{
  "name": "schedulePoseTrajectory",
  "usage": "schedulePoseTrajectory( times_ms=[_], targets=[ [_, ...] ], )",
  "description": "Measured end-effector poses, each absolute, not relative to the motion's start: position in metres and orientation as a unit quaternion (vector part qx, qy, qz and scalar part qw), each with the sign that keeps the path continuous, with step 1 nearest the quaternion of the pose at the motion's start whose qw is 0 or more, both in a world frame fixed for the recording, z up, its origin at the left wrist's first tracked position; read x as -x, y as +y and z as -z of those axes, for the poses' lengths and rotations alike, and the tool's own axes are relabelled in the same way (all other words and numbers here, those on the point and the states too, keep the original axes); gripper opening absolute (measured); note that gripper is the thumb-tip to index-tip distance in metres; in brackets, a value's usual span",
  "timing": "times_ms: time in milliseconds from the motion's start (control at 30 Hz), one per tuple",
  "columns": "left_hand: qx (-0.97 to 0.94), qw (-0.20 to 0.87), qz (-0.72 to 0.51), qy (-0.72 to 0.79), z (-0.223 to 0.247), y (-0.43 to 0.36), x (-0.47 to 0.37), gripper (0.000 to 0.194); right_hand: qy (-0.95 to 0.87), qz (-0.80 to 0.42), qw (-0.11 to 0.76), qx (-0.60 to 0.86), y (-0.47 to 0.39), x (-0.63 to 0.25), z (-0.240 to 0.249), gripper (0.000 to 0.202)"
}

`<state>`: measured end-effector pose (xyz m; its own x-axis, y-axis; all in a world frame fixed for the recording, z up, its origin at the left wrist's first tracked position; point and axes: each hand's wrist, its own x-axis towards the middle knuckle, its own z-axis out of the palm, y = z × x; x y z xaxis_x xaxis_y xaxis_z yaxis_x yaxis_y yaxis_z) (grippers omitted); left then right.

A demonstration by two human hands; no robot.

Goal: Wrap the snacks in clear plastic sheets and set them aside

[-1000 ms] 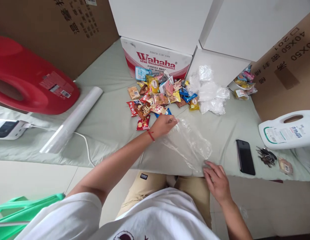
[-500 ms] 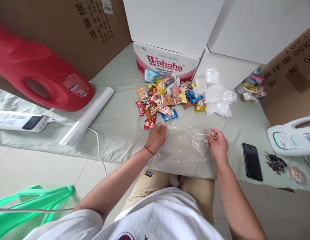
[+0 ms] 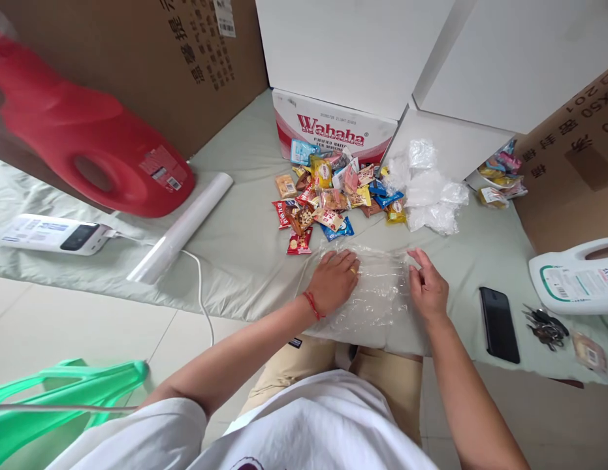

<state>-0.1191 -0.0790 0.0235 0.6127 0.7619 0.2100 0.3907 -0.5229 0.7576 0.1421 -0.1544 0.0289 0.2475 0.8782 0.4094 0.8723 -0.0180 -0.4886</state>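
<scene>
A clear plastic bag (image 3: 382, 287) lies flat at the front edge of the cloth-covered surface. My left hand (image 3: 334, 281) rests palm down on its left part, fingers stretched out. At the bag's right edge, my right hand (image 3: 428, 282) pinches the upper right corner between thumb and fingers. Just beyond the bag is a pile of wrapped snacks (image 3: 328, 199) in red, yellow, blue and brown wrappers. Crumpled clear plastic bags (image 3: 426, 189) lie to the right of the pile.
At left are a red jug (image 3: 122, 150), a plastic roll (image 3: 181, 228) and a power bank (image 3: 53, 234) with a cable. To the right lie a phone (image 3: 499, 324), keys (image 3: 544, 326) and a white jug (image 3: 573, 274). Boxes stand behind.
My left hand has let go of the bag's upper left corner and moved right, flattening onto the bag. The bag now lies lower and flatter. The view has shifted slightly.
</scene>
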Motion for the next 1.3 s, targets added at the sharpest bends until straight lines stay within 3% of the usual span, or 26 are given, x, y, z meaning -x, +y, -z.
schedulePoseTrajectory(
  times_ms=[200,300,433,567,700,967,1100,1233,1300],
  targets=[
    [-0.8,0.317,-0.292,0.417,-0.005,-0.078,0.116,0.049,-0.549,0.114,0.326,0.761,-0.163,-0.18,-0.021,0.043],
    [-0.793,0.321,-0.31,0.415,-0.008,-0.078,0.117,0.048,-0.616,0.141,0.318,0.707,-0.157,-0.166,-0.033,0.036],
    [-0.788,0.329,-0.309,0.42,-0.008,-0.068,0.121,0.047,-0.751,0.019,0.221,0.622,-0.143,-0.141,-0.03,0.041],
    [-0.789,0.34,-0.294,0.419,0.001,-0.06,0.126,0.05,-0.733,-0.036,0.161,0.66,-0.119,-0.143,-0.022,0.038],
    [-0.798,0.321,-0.286,0.422,0.004,-0.059,0.126,0.05,-0.689,0.034,0.104,0.717,-0.067,-0.147,-0.042,0.035],
    [-0.801,0.329,-0.281,0.413,0.002,-0.059,0.127,0.05,-0.717,0.134,-0.028,0.683,0.057,-0.131,-0.07,0.037],
    [-0.81,0.317,-0.276,0.41,0.003,-0.059,0.128,0.051,-0.719,0.129,0.002,0.683,0.06,-0.142,-0.077,0.033],
    [-0.855,0.207,-0.196,0.433,0.0,-0.061,0.127,0.053,-0.694,0.104,0.125,0.701,0.035,-0.158,-0.089,0.033],
    [-0.872,0.148,-0.157,0.439,-0.002,-0.061,0.127,0.054,-0.712,0.084,0.115,0.688,0.024,-0.161,-0.094,0.034]
  ],
)
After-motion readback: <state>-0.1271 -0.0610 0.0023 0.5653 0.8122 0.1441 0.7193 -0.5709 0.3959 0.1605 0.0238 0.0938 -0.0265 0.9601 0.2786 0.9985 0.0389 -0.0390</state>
